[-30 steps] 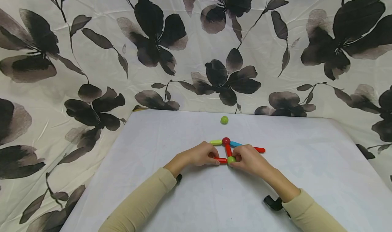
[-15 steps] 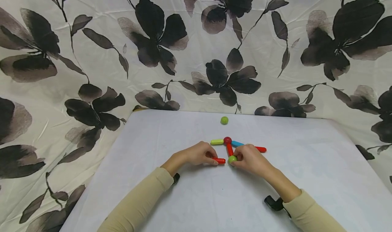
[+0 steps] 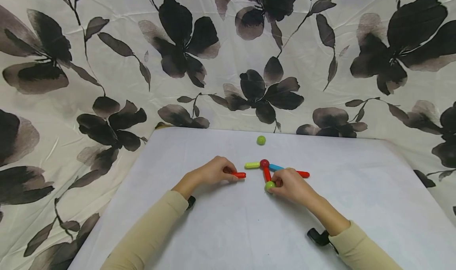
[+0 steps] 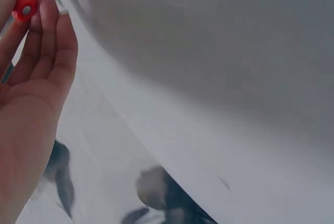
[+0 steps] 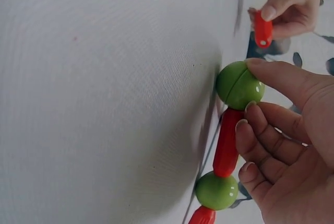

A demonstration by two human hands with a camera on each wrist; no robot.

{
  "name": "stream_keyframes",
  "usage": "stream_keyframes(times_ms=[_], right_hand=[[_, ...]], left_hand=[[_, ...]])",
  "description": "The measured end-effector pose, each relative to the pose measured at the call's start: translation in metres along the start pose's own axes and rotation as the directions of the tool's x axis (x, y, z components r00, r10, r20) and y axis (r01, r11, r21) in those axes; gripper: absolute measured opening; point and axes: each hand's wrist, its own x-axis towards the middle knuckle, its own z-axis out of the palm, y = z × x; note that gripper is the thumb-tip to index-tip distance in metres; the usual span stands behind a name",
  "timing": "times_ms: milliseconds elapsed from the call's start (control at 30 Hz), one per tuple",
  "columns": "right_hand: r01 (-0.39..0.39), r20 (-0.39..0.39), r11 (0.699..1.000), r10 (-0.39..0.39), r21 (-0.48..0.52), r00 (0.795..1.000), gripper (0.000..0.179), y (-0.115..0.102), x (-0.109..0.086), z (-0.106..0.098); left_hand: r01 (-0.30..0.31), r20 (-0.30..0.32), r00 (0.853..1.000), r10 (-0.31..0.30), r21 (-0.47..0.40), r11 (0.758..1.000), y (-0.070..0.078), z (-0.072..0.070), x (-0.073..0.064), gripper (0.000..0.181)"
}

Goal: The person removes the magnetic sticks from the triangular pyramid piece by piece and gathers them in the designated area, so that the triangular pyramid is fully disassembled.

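Note:
My left hand (image 3: pixel 213 171) pinches a short red magnetic stick (image 3: pixel 239 175) to the left of a joined figure of sticks and balls. A small silvery disc shows in the end of that red stick (image 4: pixel 25 9) in the left wrist view. With thumb and fingertips, my right hand (image 3: pixel 292 186) holds a green ball (image 5: pixel 240 85) at the figure's near corner. One red stick (image 3: pixel 267 174) runs from this ball to a red ball (image 3: pixel 264 164). Another red stick (image 5: pixel 226 143) links it to a second green ball (image 5: pixel 216 190), mostly hidden behind my right hand in the head view.
A yellow-green stick (image 3: pixel 252 165) and a blue stick (image 3: pixel 276 167) reach out from the red ball. Farther right, a red stick (image 3: pixel 303 174) points outward. A loose green ball (image 3: pixel 261 140) lies near the far edge of the white table (image 3: pixel 213 230). Floral cloth (image 3: pixel 228 56) hangs behind.
My left hand has drawn its red stick off the green ball, moving left and slightly toward the far side. My right hand stays at the same ball.

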Motion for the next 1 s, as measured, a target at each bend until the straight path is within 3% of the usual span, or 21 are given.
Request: stream_keyframes(times_ms=[300, 633, 833, 1000], right_hand=[[-0.002, -0.011, 1.0, 0.002, -0.008, 1.0, 0.014, 0.001, -0.001, 0.002], [-0.005, -0.013, 1.0, 0.004, -0.016, 1.0, 0.016, 0.001, -0.002, 0.001], [0.001, -0.016, 1.0, -0.002, -0.021, 1.0, 0.016, 0.001, -0.002, 0.002], [0.007, -0.016, 1.0, -0.008, -0.022, 1.0, 0.016, 0.002, -0.001, 0.001]], left_hand=[[0.093, -0.159, 0.983, -0.09, 0.012, 0.996, -0.033, -0.034, 0.007, 0.017], [0.181, -0.28, 0.945, -0.168, 0.022, 0.983, -0.057, -0.048, 0.024, 0.023], [0.244, -0.315, 0.921, -0.227, 0.013, 0.97, -0.066, -0.05, 0.029, 0.023], [0.293, -0.291, 0.912, -0.289, -0.031, 0.956, -0.068, -0.051, 0.03, 0.025]])
